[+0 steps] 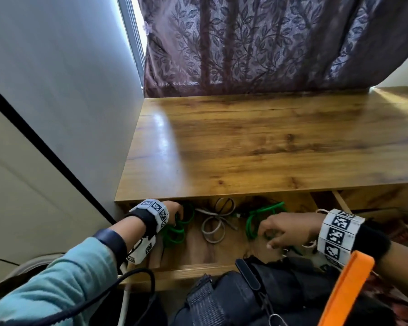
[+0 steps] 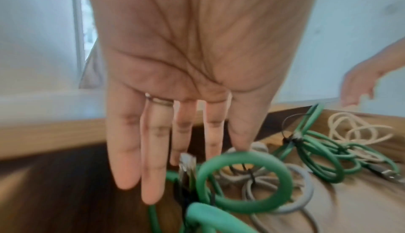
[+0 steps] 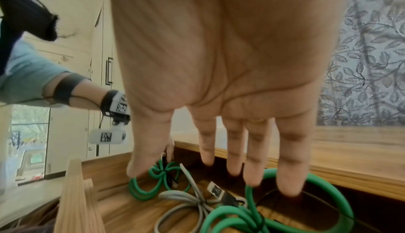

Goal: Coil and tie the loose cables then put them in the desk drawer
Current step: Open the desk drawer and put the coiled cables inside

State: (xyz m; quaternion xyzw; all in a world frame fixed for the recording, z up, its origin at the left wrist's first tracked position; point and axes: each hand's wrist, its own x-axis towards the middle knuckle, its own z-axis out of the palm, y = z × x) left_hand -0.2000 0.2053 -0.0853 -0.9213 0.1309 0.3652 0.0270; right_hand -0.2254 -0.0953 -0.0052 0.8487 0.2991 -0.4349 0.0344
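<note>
While both hands hover — wrist markers show only squares

Person — wearing a teal sleeve, black wrist straps bearing white coded marker blocks, a ring — trailing a black cable.

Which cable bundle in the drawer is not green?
The grey bundle, lying in the middle of the drawer between the two green bundles.
</note>
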